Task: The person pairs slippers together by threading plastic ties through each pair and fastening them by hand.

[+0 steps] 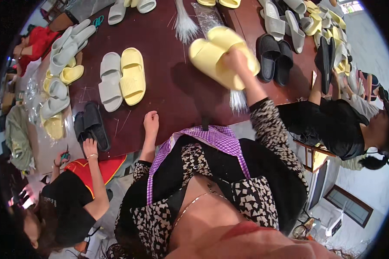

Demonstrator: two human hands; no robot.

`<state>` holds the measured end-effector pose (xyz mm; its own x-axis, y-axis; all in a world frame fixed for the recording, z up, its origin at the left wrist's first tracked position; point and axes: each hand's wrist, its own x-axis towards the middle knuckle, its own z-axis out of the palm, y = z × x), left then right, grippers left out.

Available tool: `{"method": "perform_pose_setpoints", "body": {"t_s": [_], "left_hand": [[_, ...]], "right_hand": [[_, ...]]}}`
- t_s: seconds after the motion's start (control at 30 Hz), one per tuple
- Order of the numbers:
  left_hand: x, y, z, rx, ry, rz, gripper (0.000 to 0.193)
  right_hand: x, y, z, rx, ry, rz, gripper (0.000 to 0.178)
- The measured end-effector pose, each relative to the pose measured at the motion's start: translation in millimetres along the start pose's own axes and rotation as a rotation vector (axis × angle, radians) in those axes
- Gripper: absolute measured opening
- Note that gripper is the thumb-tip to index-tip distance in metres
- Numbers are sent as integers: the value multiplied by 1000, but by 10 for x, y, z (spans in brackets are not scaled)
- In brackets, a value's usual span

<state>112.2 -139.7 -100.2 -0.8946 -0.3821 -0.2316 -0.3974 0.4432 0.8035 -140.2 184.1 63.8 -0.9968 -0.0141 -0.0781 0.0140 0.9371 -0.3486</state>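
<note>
Above the table, my right hand (236, 63) is closed on a pair of yellow slippers (206, 58) held side by side, tilted and slightly blurred. Their far ends point to the upper left, and my fingers are partly hidden against them. My left hand (151, 122) rests at the near edge of the dark red table (168, 86), fingers curled in with nothing visible in them. Just beyond it to the left lie a grey slipper (111, 82) and a yellow slipper (133, 77), side by side.
Bundles of clear thin strands (186, 26) lie at the far middle. Black slippers (269, 56) stand to the right, before a heap of slippers (324, 21). More grey slippers (65, 49) line the left. A co-worker's hand (90, 147) touches black slippers (95, 125); another person (333, 125) works at right.
</note>
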Motion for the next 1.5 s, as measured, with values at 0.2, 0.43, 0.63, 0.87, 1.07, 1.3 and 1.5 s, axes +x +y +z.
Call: {"method": "perform_pose_setpoints", "body": {"t_s": [0.2,0.43,0.63,0.87,1.07,1.3,1.5], "left_hand": [[-13,-128,4,-172,-20,-85,18],[118,212,-368,-968,31,-448,34],[456,61,-578,-1252,90,-469,40],[835,210,-466,-1321,87,-446,29],[812,51,-447,-1326,152,-465,25],[840,58,-409,-1362,80,-509,28],[509,118,-388,-1234,-139,-464,26]], "right_hand": [[820,929,-944,-113,337,19,26],[165,926,-578,163,571,-107,18],[-994,201,719,693,-80,60,15],[-1873,197,1421,710,-317,-253,17],[-1820,139,1398,575,-476,-310,20],[-1754,276,1548,592,-502,-212,19],[-1721,361,1612,704,-486,-220,17]]}}
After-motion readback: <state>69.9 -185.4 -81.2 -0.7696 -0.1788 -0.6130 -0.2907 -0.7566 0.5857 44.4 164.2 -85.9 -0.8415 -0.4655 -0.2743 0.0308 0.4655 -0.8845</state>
